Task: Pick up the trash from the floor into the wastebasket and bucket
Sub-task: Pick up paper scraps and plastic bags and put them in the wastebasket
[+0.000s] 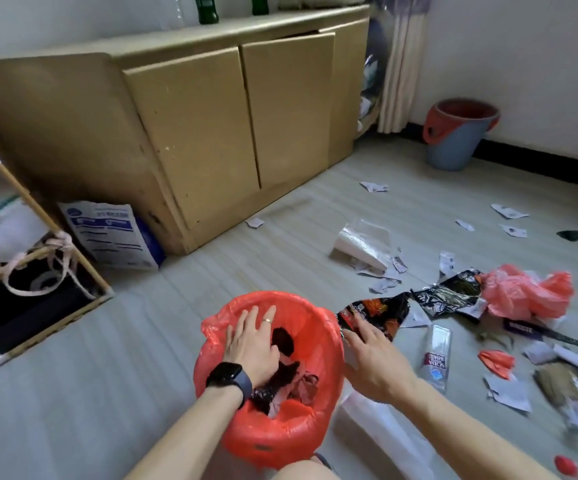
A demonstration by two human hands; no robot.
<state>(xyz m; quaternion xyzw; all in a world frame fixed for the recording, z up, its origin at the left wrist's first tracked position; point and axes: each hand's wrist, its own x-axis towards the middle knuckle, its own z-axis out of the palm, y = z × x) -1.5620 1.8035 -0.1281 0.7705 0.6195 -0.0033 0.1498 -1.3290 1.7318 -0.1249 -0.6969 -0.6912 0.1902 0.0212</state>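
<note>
- My left hand: bare, a thin pale ring on one finger.
- Left wrist: dark smartwatch, rounded rectangular black face, dull blue-grey band wrapping round the wrist.
- Left forearm: bare, no sleeve in view.
- My right hand: bare, no ring or watch visible.
- Right forearm: bare to the frame edge, no sleeve visible.
- Bare knee at bottom centre, no clothing on it in view.
- Thin dark strip beside the knee, too small to tell what it is.
</note>
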